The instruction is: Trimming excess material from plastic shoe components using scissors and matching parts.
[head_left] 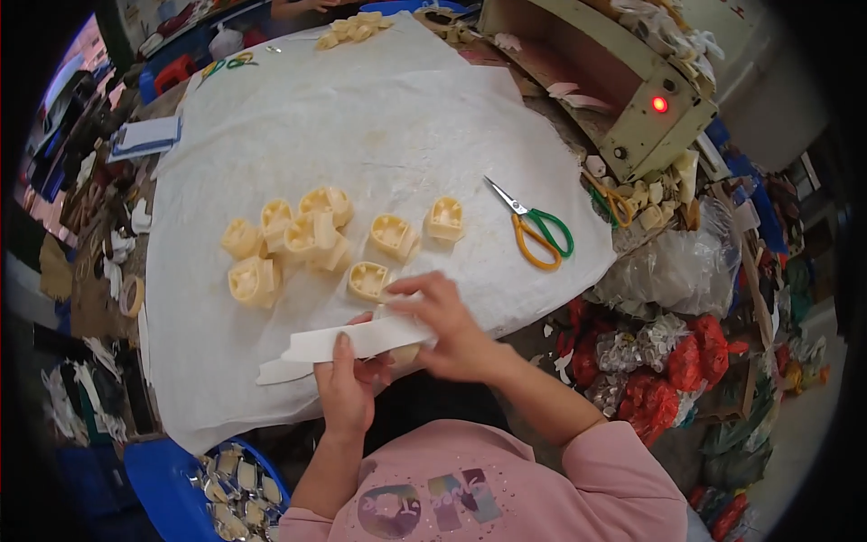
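Observation:
My left hand [348, 384] grips a white, flat strip [312, 347] near the middle, thumb on top, above the near edge of the covered table. A second white strip [282, 371] shows beneath it. Over the strip's right end, my right hand [447, 330] is bent with its fingers curled at the strip; they are slightly blurred. Just beyond lies a cream plastic cup-shaped piece [368, 280], with a similar piece [395, 237] and another [445, 219] farther off. Several more form a cluster [302, 233] to the left.
Scissors [533, 228] with green and orange handles lie at right on the white sheet [379, 135]. A metal box [623, 99] with a red light stands at the far right. More cream pieces [357, 30] lie at the far end. A blue tub [167, 483] sits at lower left.

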### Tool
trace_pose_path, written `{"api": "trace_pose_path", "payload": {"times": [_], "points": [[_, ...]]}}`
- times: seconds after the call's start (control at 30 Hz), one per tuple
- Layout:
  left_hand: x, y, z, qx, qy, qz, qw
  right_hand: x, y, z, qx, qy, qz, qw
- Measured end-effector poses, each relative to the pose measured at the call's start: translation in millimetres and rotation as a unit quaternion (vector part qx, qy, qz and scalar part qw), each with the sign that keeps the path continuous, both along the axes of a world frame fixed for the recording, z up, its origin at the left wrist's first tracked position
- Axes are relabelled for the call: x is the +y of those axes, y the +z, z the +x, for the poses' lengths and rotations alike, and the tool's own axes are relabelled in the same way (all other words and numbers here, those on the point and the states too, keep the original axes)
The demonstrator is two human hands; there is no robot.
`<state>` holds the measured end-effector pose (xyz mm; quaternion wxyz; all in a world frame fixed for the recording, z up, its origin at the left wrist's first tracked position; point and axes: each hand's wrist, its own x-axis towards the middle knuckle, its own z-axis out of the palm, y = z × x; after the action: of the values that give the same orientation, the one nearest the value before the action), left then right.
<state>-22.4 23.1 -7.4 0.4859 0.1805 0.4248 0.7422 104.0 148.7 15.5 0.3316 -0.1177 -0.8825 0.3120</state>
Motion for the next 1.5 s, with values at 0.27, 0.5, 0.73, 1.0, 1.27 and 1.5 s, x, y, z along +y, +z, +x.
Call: {"api": "trace_pose_path", "payload": {"times": [0.27, 0.5, 0.73, 1.0, 1.27, 1.5], "points": [[-8.7, -5.7, -5.5, -0.003, 0.05, -0.025, 0.998, 110.5, 70.7, -5.0, 0.118, -0.177, 0.063, 0.975], [-10.7, 3.0, -1.1, -0.067, 0.06, -0.013, 0.996, 134.4, 144.6, -27.0, 0.207, -0.13, 0.141, 0.959], [-22.1, -1.5, -12.4, -0.051, 0.054, 0.025, 0.997, 98.9, -23.3, -2.7, -0.165, -0.16, 0.138, 0.963], [-19.8, -6.8, -8.6, -0.052, 0.023, 0.031, 0.998, 102.2, -43.8, -3.7, -0.162, -0.227, 0.21, 0.937], [-16.4, -6.6, -1.8, -0.036, 0.014, 0.042, 0.998, 113.3, -41.5, -2.5, -0.194, -0.189, 0.191, 0.943], [-19.7, -5.2, -4.1, -0.057, 0.013, 0.121, 0.991, 125.1, -52.8, 3.3, -0.105, -0.271, 0.069, 0.954]]}}
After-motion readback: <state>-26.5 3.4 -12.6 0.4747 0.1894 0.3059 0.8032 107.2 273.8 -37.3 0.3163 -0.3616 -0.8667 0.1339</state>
